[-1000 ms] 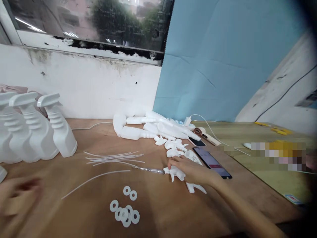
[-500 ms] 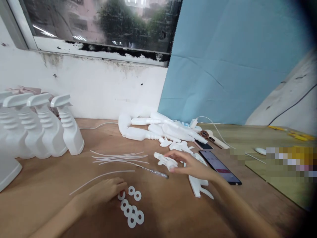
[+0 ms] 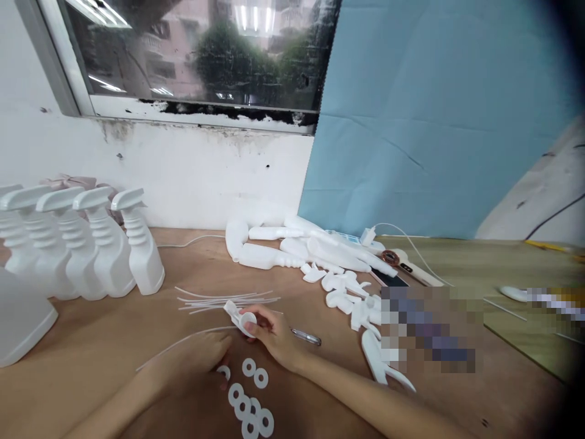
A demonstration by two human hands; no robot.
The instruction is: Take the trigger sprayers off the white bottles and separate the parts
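Observation:
In my right hand (image 3: 278, 341) is a white plastic spray trigger head (image 3: 235, 315), gripped between thumb and fingers, its round collar facing me. My left hand (image 3: 203, 356) is closed at the fingertips on a flat white washer (image 3: 223, 371), partly covered by the fingers. Just right of that hand, more white washers (image 3: 249, 367) lie flat, several of them overlapping in a cluster (image 3: 243, 407) nearer to me. Behind both hands is a bundle of thin white tubes (image 3: 219, 300). One curved tube (image 3: 169, 349) lies apart, running behind my left hand.
White spray bottles (image 3: 145, 262) stand in a row at the left. Loose trigger heads (image 3: 340, 299) and larger white plastic parts (image 3: 265, 256) are piled at the back centre and right. A screwdriver (image 3: 306, 336) rests beside my right hand. A white cable (image 3: 411, 247) curves over the table.
My right hand has picked up a trigger head from the right and carried it left, close to my left hand. The left hand stays over the washers. The view has tilted slightly.

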